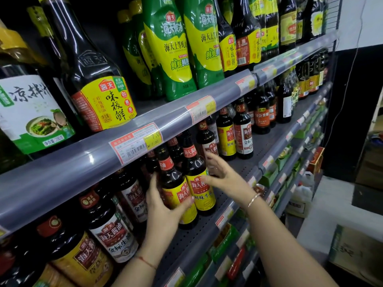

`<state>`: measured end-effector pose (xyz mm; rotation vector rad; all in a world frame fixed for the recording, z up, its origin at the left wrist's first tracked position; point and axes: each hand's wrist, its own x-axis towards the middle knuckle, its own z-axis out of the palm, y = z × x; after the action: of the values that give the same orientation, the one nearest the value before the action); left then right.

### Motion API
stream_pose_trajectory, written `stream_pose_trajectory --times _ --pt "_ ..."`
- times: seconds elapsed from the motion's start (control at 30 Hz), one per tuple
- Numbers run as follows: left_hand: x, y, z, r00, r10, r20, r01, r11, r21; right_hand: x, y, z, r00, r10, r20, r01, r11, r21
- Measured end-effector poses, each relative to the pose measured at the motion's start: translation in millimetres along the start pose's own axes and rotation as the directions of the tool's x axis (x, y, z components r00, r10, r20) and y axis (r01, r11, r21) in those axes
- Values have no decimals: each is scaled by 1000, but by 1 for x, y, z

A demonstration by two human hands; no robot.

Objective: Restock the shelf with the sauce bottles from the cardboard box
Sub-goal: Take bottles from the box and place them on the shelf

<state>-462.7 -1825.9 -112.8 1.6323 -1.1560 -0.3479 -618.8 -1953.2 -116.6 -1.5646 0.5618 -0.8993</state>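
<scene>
On the second shelf (209, 226) we see two yellow-label sauce bottles (200, 183) upright, side by side, with both hands on them.
Long axes vertical, red caps up, labels facing us, bases on the grey perforated deck near the front edge. Left hand (163, 206) wraps the left bottle (176, 193) low on its label, thumb across the front. Right hand (223, 175) is spread, fingers (207, 179) touching the right bottle's shoulder; we can't tell if it truly grips. Hands are apart, one per bottle. Cardboard box (356, 255) sits on the floor at lower right.
</scene>
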Motion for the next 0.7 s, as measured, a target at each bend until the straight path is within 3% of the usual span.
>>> stream_pose_trajectory --times 0.17,0.37,0.7 --pt "-17 -34 25 994 -108 8 108 994 -27 -14 46 17 1000 13 -13 -13 999 -30" --pt "-16 -40 31 993 -98 -72 96 995 -31 -14 56 25 989 -42 -140 26 993 -116" --pt "3 -33 65 997 -78 -24 75 991 -108 2 54 -17 988 2 -154 -30 984 -175"
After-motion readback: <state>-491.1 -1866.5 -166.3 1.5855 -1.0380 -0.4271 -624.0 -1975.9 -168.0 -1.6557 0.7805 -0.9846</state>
